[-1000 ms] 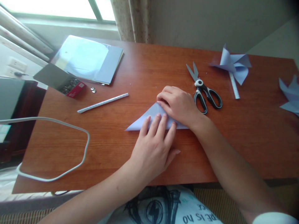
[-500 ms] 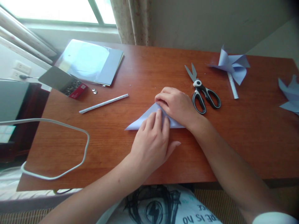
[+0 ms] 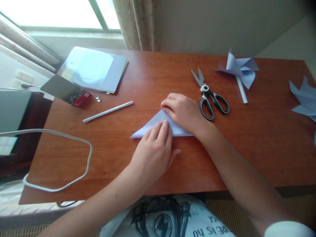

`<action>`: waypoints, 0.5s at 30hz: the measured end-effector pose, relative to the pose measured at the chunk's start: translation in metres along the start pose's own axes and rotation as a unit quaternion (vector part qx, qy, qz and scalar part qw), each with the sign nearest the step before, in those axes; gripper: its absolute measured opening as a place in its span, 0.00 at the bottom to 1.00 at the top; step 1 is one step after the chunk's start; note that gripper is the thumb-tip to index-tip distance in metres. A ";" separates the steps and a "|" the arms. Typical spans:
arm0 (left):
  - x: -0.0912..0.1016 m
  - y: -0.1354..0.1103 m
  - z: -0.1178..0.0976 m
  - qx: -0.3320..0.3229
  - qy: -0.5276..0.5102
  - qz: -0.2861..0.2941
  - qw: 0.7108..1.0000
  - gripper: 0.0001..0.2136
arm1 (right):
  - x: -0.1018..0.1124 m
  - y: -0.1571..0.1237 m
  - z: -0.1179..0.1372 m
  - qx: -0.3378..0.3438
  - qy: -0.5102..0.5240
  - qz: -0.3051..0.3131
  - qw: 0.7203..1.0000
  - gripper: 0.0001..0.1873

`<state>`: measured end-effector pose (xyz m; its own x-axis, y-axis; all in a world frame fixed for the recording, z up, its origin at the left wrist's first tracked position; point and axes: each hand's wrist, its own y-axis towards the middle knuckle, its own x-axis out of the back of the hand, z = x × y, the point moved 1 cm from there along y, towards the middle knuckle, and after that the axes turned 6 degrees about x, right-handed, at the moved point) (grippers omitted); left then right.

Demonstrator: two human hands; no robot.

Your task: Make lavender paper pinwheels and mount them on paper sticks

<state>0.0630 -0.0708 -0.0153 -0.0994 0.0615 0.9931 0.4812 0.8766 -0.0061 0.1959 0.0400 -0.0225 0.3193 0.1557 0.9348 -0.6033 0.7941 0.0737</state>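
Left hand (image 3: 153, 153) lay on the folded paper (image 3: 144, 131), and right hand (image 3: 184, 110) lay just behind it. The scissors (image 3: 209, 97) sat just right of that hold, with a pinwheel (image 3: 240, 70) farther right and behind. The paper stick (image 3: 108, 111) lay to the left. The pin box (image 3: 71, 93) and sheet stack (image 3: 93, 69) were well beyond it.

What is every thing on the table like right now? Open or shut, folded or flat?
paper, folded into a triangle, flat on the table.
left hand, fingers flat, pressing the paper.
right hand, fingers curled on the paper's top corner.
scissors, lying down, blades slightly apart, nobody holding them.
pin box, open, lid up.
pinwheel, folded, on its stick, lying down.
white stick, lying loose.
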 end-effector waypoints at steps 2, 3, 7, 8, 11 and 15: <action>0.000 -0.001 -0.001 0.003 0.007 0.003 1.000 0.29 | 0.000 0.000 0.000 -0.001 -0.001 0.001 1.000 0.10; 0.000 -0.002 -0.002 0.006 0.008 0.007 1.000 0.29 | 0.001 0.000 0.000 -0.001 0.000 0.000 1.000 0.10; -0.002 -0.008 -0.007 0.019 -0.001 0.028 0.999 0.34 | 0.001 0.000 0.001 -0.003 0.000 0.000 1.000 0.10; -0.003 -0.010 -0.009 0.021 -0.006 0.032 0.999 0.36 | 0.000 0.000 0.001 -0.004 0.000 0.001 1.000 0.10; -0.008 -0.017 -0.012 0.022 -0.025 0.037 0.999 0.44 | 0.000 0.000 0.001 -0.006 0.002 0.001 1.000 0.10; -0.017 -0.022 -0.014 0.024 -0.049 0.034 0.998 0.50 | 0.000 0.000 0.001 -0.006 0.001 -0.001 1.000 0.10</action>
<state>0.0659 -0.0979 -0.0300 -0.1530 0.1659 0.9742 0.4469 0.8908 -0.0815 0.1954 0.0396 -0.0225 0.3221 0.1558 0.9338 -0.5942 0.8012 0.0713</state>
